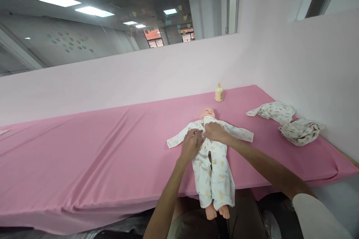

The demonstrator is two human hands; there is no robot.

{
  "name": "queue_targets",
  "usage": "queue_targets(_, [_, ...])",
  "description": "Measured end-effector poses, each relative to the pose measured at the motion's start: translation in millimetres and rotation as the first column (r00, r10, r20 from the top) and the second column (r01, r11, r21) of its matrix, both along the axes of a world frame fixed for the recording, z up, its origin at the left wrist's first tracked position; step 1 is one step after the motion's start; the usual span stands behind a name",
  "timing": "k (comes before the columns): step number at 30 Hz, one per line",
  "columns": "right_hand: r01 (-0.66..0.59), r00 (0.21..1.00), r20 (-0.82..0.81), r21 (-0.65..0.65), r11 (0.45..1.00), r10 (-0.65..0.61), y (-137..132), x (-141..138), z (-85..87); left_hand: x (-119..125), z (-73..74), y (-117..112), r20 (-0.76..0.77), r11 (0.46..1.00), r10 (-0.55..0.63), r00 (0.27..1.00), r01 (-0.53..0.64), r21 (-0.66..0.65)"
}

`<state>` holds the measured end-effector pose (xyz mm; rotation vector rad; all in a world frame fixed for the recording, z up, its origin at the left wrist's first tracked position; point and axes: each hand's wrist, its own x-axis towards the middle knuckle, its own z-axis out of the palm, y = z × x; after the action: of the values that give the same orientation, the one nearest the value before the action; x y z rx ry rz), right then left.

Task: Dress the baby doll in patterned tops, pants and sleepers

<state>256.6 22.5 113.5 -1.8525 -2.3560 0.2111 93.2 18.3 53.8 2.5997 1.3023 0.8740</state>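
A baby doll lies on its back, its feet reaching past the near edge of the table. It wears a white printed baby shirt with the sleeves spread out, and matching baby pants with a dark gap between the legs. On the shirt's front, my left hand has bent fingers gathered at the cloth. My right hand is closed on the shirt front near the collar, close beside the left fingertips. The fingertips and the fastening under them are partly hidden.
A pink cloth covers the long table. Beyond the doll's head stands a pale yellow pump bottle. Crumpled printed baby clothes and another bundled cloth lie at the right. White walls and a large mirror-like pane border the far side.
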Motion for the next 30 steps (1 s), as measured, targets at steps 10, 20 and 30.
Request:
queue_targets(10, [-0.208,0.802,-0.592,-0.154,0.966,0.078,-15.3,30.6,-5.5,11.4,-0.3,-1.6,0.02,0.999,-0.028,0.999,0.027,0.021])
queue_targets(20, [-0.108,0.86,-0.506,-0.049,0.993,0.069,-15.3,17.5,-23.8,9.1,-4.6,-5.2,0.05,0.999,-0.021,0.999,0.019,0.04])
queue_targets(30, [0.222,0.781,-0.598,-0.006,0.975,-0.181,-14.5,51.7,-29.5,-22.7,15.2,8.6,0.196,0.955,0.292,0.936,-0.274,-0.116])
